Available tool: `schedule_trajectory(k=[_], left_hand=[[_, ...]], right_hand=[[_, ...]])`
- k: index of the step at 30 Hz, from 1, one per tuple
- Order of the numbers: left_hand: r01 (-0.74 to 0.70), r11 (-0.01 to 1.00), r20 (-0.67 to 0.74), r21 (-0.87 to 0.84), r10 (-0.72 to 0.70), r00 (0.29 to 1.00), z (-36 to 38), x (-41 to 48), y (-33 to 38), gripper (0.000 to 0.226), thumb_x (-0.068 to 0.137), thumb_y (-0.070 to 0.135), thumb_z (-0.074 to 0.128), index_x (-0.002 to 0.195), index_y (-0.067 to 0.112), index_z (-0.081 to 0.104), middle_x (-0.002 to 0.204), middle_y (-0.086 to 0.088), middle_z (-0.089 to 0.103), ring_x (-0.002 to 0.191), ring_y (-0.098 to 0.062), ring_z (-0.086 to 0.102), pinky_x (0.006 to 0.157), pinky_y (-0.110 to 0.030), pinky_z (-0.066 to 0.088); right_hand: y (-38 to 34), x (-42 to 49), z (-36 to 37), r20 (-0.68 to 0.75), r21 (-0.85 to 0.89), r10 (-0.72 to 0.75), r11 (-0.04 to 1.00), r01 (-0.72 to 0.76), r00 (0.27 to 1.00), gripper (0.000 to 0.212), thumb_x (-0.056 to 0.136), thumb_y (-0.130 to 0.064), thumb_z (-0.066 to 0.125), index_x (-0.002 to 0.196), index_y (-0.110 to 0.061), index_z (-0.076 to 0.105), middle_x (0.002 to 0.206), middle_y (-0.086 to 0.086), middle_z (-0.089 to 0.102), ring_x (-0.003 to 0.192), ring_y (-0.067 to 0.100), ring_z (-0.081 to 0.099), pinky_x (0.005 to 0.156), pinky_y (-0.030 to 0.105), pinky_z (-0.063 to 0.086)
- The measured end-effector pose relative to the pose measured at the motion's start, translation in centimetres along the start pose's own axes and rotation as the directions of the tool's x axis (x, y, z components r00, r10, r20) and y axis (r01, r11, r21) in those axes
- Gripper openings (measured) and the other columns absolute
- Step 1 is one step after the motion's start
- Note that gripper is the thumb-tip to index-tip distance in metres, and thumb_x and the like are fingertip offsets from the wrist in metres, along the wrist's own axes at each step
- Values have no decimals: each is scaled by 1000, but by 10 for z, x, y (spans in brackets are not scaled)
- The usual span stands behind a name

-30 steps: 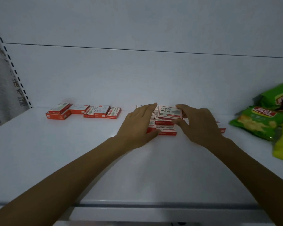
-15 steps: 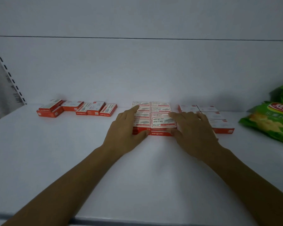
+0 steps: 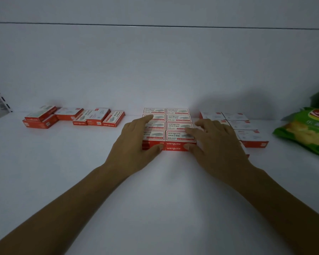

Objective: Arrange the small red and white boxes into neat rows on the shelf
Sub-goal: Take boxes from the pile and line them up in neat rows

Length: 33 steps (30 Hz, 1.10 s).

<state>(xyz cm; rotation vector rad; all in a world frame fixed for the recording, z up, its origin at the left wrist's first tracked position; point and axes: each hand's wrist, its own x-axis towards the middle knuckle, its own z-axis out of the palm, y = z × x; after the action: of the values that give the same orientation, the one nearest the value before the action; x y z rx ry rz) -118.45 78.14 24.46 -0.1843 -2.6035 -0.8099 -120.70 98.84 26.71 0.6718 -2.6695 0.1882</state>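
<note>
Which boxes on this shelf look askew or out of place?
The loose boxes at back left: they lie at mixed angles, and a tilted box rests on another, so no row forms. The centre block, framed by the left hand and right hand, looks square.

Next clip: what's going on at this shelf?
A person is squaring up a block of red and white boxes in the middle of the white shelf. The left hand presses its left side and the right hand its right side, with both thumbs against the front. The block shows two columns, four deep. A scattered group of boxes lies to the left and a tidier group to the right, with a green snack bag beyond.
</note>
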Motion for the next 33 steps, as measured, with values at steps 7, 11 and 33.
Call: schedule_trajectory(k=[7,11,33], left_hand=[[21,999,24,-38,-20,1000,0,-1,2,74,82,36,67,142,26,25,142,7,39,125,-11,41,102,-31,39],[-19,998,23,-54,20,1000,0,-3,0,65,85,34,64,139,25,30,136,10,44,114,-3,45,92,-17,39],[-223,896,82,385,207,975,-42,-29,-12,68,86,57,43,143,21,31,148,-2,35,136,-23,32,107,-41,31]], right_hand=[[-4,1,4,-100,74,-45,996,53,994,26,81,-28,68,103,-15,68,103,7,68,93,29,62,90,46,41],[-4,1,8,-93,125,-38,991,49,995,25,81,-26,68,102,-13,68,102,8,69,88,27,65,86,41,46],[-74,7,-25,-115,104,-123,985,135,986,25,89,-26,50,112,-19,58,118,1,61,105,20,55,93,34,38]])
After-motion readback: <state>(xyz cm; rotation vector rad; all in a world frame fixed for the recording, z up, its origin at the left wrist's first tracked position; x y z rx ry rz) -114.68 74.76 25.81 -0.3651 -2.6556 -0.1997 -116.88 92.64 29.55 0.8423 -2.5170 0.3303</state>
